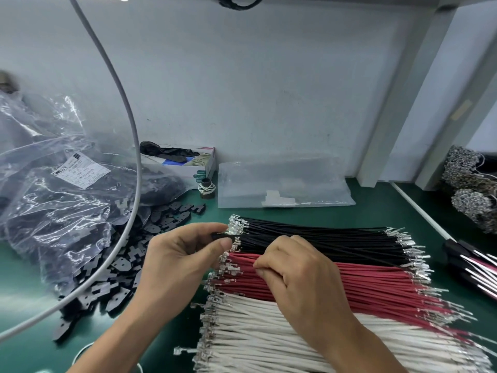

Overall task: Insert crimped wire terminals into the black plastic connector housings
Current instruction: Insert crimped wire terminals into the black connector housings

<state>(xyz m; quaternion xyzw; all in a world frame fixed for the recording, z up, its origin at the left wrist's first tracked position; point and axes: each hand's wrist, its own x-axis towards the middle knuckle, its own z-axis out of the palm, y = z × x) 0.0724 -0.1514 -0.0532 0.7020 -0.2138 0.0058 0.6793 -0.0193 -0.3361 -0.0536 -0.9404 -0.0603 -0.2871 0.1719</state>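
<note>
Left grip (pixel 185 254) is pinching a small black connector housing (pixel 221 236) between thumb and forefinger, holding it right up against the crimped ends of the black wires (pixel 322 238). Right grip (pixel 291 270) is curling down onto the bundle where the black wires are meeting the red wires (pixel 363 281), fingertips pinching at what looks like a wire there, though which one I can't tell. The white wires (pixel 269 340) are lying nearest the person, all three colours sitting side by side on the green desk (pixel 27 278) with shiny terminals sticking out both ends. Just left of the hands a loose pile of black housings (pixel 113 278) is spilling out beside a clear plastic bag (pixel 53 197) full of more. A grey cable (pixel 134 146) is arcing over that bag. Further back, a small box (pixel 185 162) is sitting against the wall.
</note>
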